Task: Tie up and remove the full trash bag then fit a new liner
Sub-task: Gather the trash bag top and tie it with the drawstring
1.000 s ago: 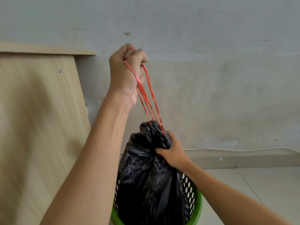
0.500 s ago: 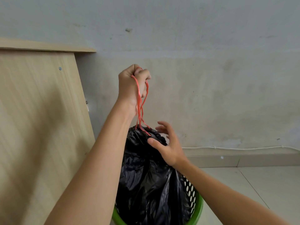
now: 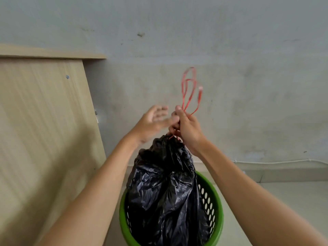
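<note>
A full black trash bag (image 3: 165, 189) stands in a green perforated bin (image 3: 215, 215), its mouth cinched into a gathered neck. Red drawstring loops (image 3: 189, 89) stick up above the neck. My right hand (image 3: 188, 129) grips the drawstrings just above the neck, fingers curled round them. My left hand (image 3: 153, 122) is blurred beside it, fingers spread, holding nothing that I can see; its fingertips reach toward the right hand.
A light wooden panel (image 3: 44, 130) stands close on the left of the bin. A grey wall (image 3: 248, 86) is right behind, with a white cable (image 3: 276, 162) along its base. Pale floor tiles (image 3: 292, 201) lie to the right.
My left hand let go of the drawstrings and dropped beside the bag neck. My right hand moved from the bag top up onto the strings, whose loops now stand free above it.
</note>
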